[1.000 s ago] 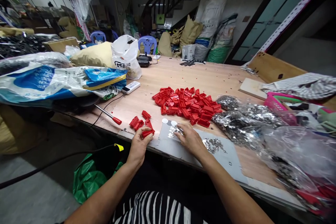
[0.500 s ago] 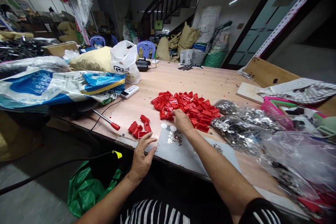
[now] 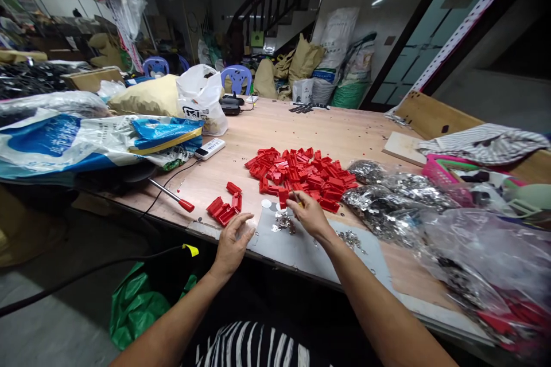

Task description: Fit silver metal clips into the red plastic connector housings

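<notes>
My right hand (image 3: pixel 307 212) pinches a small red plastic piece (image 3: pixel 283 199) at the near edge of a large heap of similar red pieces (image 3: pixel 305 169). Beneath it, small shiny metal parts (image 3: pixel 283 222) lie on a grey sheet (image 3: pixel 297 252), beside pale round discs (image 3: pixel 267 204). My left hand (image 3: pixel 232 243) is at the table's front edge with thumb and fingers apart, holding nothing. Just beyond its fingertips sits a smaller group of red pieces (image 3: pixel 221 210). More small metal parts (image 3: pixel 350 239) are spread right of my right wrist.
Clear bags of metal parts (image 3: pixel 387 200) and a pink basket (image 3: pixel 447 175) line the right side. To the left are a red-tipped lever (image 3: pixel 186 205), a white device with a cable (image 3: pixel 210 149) and plastic sacks (image 3: pixel 94 137). A green bag (image 3: pixel 138 309) hangs below.
My right hand has drawn back from the heap toward the grey sheet, bringing a red plastic piece. My left hand has stayed near the table edge. The camera view has shifted slightly.
</notes>
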{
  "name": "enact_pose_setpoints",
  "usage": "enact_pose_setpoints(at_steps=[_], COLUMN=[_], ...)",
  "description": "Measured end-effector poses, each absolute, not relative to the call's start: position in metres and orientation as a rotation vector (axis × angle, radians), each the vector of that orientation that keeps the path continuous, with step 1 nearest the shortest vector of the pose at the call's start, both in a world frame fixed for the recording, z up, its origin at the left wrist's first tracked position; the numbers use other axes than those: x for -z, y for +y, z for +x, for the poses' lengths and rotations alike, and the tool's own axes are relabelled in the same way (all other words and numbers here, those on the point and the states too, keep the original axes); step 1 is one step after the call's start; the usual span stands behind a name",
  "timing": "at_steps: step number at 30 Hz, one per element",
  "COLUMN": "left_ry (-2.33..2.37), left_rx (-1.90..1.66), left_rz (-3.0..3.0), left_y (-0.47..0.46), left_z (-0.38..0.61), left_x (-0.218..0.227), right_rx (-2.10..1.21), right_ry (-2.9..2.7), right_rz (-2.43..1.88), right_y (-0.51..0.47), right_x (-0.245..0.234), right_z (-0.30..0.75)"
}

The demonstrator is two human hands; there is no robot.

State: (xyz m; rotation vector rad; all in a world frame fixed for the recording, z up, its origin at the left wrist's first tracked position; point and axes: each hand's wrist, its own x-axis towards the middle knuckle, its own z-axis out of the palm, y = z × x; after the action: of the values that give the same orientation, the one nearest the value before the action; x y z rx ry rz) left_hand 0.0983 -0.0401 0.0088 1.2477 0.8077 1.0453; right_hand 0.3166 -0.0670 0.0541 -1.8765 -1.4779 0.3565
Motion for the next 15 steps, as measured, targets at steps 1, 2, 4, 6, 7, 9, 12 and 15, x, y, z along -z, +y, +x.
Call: enact_pose_setpoints(at_steps=[1,2,4,6,7,9,12,15], left_ry=[0.775,0.733,0.638,0.566,0.547,0.548,0.602,0.641], left_rx=[-1.000,-0.947,-0.824,-0.709,-0.665,-0.609,-0.577,-0.564], left_rz=[1.201,1.149,1.055,1.006,1.000,0.992,0.942,0.899], left_y=[-0.044,-0.048,-0.059,-0.070,-0.075,-0.082,-0.089,-0.091], left_z=[0.100,0.101,0.105,0.108,0.109,0.110,0.109,0.107], left_x=[-0.011,-0.013,-0.019,-0.025,-0.026,-0.028,-0.029,-0.033], right_rx=[-0.452,-0.568,-0.907,-1.013,-0.990,-0.904,-0.721,-0.397], right_ry=[-1.467,-1.455,-1.348,-1.299,-1.301,-1.323,-1.314,-1.296], right_rz=[-1.844,-1.802,-1.632,-1.539,-1.529,-1.568,-1.742,-2.004], right_y=[-0.078,-0.089,-0.111,-0.132,-0.140,-0.154,-0.171,-0.183], right_x=[-0.053,-0.051,-0.047,-0.044,-0.043,-0.042,-0.040,-0.037], right_z=[0.310,0.302,0.285,0.269,0.264,0.261,0.279,0.311])
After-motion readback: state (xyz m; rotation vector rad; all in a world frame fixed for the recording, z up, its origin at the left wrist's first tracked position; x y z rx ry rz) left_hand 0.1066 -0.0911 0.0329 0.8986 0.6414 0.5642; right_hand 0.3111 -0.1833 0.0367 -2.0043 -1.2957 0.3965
